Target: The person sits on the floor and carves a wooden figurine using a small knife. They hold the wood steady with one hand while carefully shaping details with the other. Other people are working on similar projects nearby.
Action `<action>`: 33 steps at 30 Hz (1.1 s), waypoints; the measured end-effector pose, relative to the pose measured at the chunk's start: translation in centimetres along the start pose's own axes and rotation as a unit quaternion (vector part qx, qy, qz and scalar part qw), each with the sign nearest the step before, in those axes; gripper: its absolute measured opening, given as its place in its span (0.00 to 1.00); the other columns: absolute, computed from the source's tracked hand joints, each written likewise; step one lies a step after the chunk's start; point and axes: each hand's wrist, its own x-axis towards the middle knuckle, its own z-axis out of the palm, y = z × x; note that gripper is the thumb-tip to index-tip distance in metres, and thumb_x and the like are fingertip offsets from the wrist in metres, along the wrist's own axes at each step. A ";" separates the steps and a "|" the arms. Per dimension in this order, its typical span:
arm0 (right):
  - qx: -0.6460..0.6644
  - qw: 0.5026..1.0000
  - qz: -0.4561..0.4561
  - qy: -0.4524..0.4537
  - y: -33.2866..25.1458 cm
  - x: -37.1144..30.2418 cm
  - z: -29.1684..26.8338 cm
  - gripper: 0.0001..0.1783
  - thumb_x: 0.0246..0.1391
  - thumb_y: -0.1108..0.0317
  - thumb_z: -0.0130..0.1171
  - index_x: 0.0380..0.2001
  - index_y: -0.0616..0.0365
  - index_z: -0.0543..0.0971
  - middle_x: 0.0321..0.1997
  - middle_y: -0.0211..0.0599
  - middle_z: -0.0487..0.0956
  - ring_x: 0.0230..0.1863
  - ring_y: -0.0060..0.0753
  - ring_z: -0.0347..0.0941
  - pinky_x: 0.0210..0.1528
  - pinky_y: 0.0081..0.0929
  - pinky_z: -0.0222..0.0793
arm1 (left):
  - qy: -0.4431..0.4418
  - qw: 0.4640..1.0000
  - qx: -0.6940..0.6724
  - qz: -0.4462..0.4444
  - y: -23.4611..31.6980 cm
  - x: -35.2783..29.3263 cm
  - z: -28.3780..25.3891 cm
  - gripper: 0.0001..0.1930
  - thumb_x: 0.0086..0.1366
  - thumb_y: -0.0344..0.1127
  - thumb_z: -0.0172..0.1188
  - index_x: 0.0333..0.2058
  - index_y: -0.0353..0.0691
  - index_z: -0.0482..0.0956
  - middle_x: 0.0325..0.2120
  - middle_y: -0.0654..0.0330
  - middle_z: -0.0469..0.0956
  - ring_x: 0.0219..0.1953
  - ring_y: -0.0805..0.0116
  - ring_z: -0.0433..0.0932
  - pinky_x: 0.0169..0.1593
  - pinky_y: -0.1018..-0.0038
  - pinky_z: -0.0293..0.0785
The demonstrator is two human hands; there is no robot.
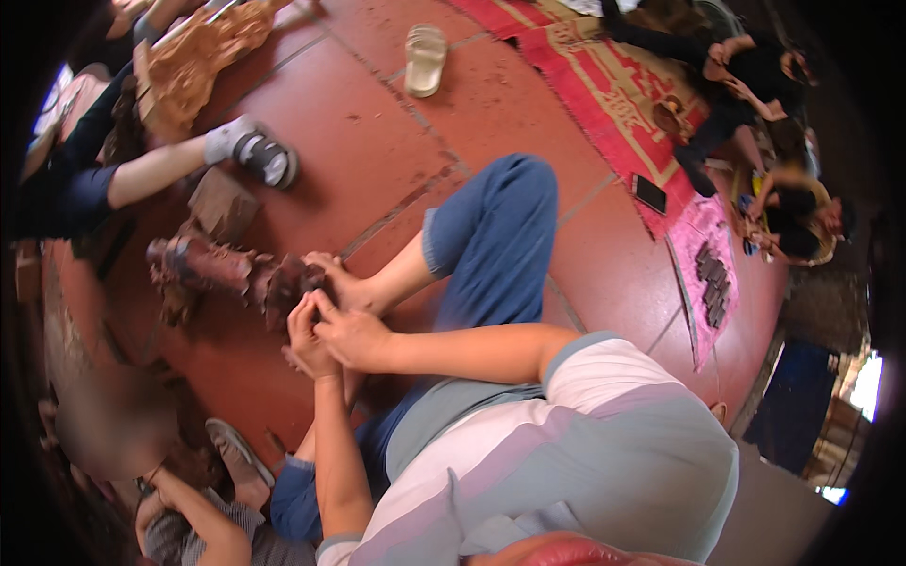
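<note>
My left hand (310, 340) and my right hand (357, 338) meet in front of my bare foot, close to the near end of a dark reddish-brown carved wooden piece (212, 268). The fingers of both hands are closed and pressed together at the tips. Whatever they pinch, if anything, is too small or hidden to make out. The carving lies lengthwise towards the left, with a rough, knobbly surface. A brown block (224, 206) rests just beyond it.
Other people sit at the left, lower left and far right; one's sandalled foot (264, 158) is near the block. A pale slipper (426, 60), a red patterned mat (604, 85), a phone (649, 193) and a pink cloth (694, 283) with dark pieces lie on the tiled floor.
</note>
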 end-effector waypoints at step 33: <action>0.049 0.997 -0.031 0.054 0.4 2.1 -3.9 0.16 0.56 0.65 0.56 0.48 0.53 0.77 0.64 0.65 0.64 0.46 0.58 0.78 0.45 0.41 0.77 | 0.012 0.998 0.063 -0.017 4.3 3.6 0.8 0.17 0.52 0.23 0.66 0.43 0.38 0.84 0.41 0.56 0.81 0.42 0.66 0.82 0.44 0.75 0.79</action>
